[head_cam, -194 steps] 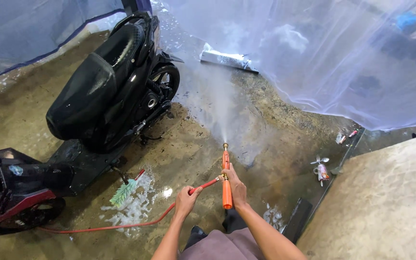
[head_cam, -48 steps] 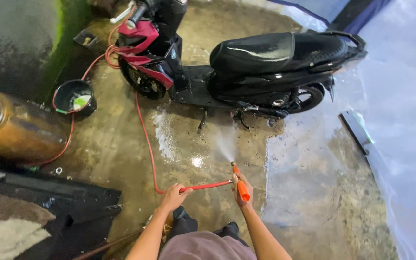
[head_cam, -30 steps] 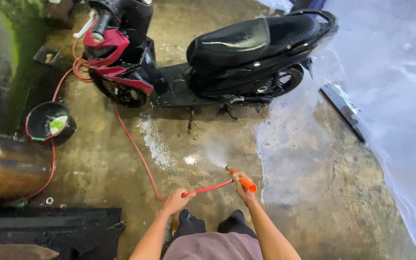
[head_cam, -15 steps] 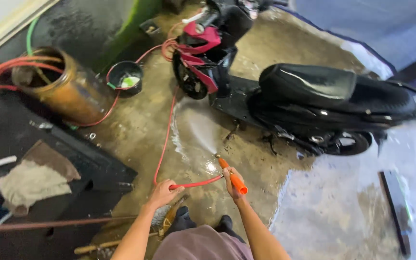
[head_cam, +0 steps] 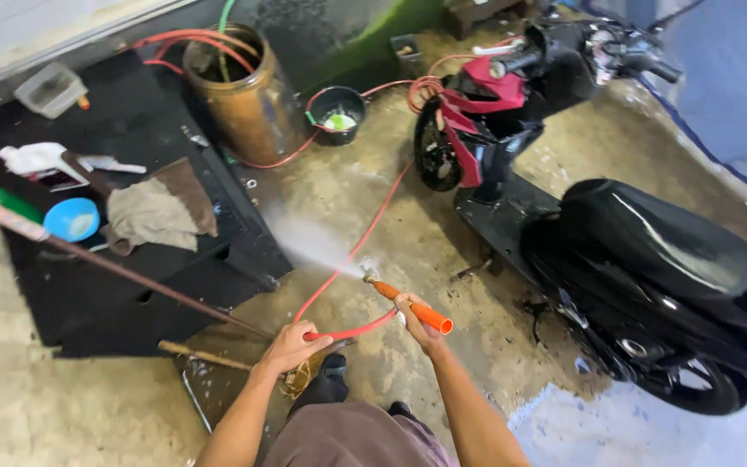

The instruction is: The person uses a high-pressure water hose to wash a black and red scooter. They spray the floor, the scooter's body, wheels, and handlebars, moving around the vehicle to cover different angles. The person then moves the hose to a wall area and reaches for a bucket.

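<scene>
My right hand grips an orange spray nozzle that points up and left, and a jet of water shoots from its tip across the wet concrete toward the black platform. A red hose loops out of the nozzle's rear end; my left hand is closed around it just left of the nozzle. The hose runs on over the floor toward the front wheel of a black and red scooter, which stands to the right.
A rusty metal drum with hoses in it and a black bucket stand at the back. Rags, a blue bowl, a white spray bottle and a long broomstick lie on the black platform. My feet are just below the nozzle.
My view and the nozzle have swung left: the spray that was aimed at the floor beside the scooter is now directed toward the black platform. Both hands keep their hold.
</scene>
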